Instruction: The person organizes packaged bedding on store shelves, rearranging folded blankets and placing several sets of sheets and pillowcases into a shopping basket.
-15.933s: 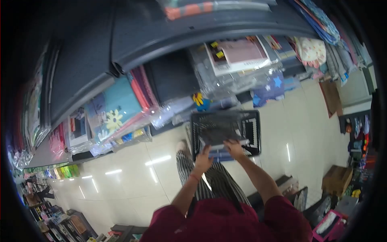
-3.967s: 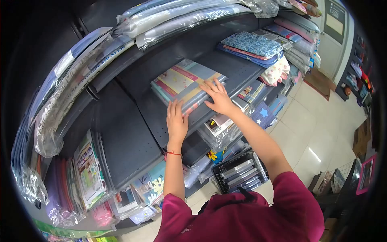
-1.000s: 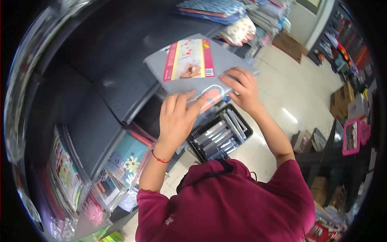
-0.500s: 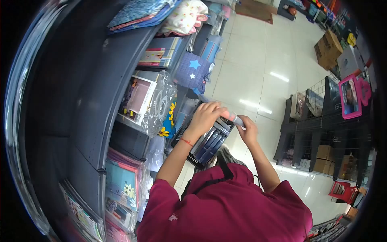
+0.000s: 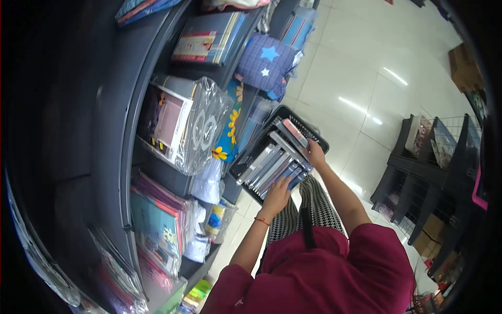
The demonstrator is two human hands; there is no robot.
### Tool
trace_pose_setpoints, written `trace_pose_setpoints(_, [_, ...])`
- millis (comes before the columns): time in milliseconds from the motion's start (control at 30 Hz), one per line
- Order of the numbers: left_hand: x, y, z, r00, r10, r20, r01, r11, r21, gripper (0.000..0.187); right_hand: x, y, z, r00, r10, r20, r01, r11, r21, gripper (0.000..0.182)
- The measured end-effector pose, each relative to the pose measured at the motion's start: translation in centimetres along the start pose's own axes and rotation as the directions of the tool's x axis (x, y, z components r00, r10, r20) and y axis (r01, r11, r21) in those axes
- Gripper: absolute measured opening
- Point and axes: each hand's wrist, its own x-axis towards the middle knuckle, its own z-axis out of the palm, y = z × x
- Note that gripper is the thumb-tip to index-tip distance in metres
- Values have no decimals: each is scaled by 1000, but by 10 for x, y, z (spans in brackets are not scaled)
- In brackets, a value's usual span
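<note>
A black basket (image 5: 321, 140) holds a row of flat, boxed items (image 5: 267, 166) with grey, silver and dark blue edges. My left hand (image 5: 278, 194) rests on the near ends of the dark blue ones, its fingers spread. At the basket's right side my right hand (image 5: 315, 155) has its fingers closed on the end of a box with a pink and white face (image 5: 295, 132). That box lies slanted at the far end of the row, inside the basket.
Dark shelves (image 5: 112, 104) on the left hold plastic-wrapped bedding packs (image 5: 201, 125) and a purple pillow with stars (image 5: 266, 63). Black wire racks (image 5: 418, 180) stand at the right. Shiny floor tiles (image 5: 340, 68) run between them.
My left hand has left the pink box and moved down to the near items. The pink box has gone lower, into the basket, with my right hand. The view has shifted.
</note>
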Motion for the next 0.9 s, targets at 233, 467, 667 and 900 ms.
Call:
trace_pose_setpoints(233, [-56, -19, 25, 942, -271, 198, 285, 958, -44, 51, 5, 35, 18, 989, 42, 143, -39, 999, -22, 51])
trace_pose_setpoints(467, [-56, -41, 43, 945, -310, 105, 313, 949, -18, 53, -73, 64, -16, 997, -38, 65, 41, 998, -47, 56])
trace_pose_setpoints(667, [9, -40, 35, 994, -92, -51, 93, 995, 21, 55, -94, 78, -23, 995, 88, 53, -85, 995, -55, 58])
trace_pose_setpoints(900, [162, -30, 27, 981, 184, -57, -162, 949, 269, 43, -46, 58, 1, 1000, -23, -2, 23, 991, 135, 54])
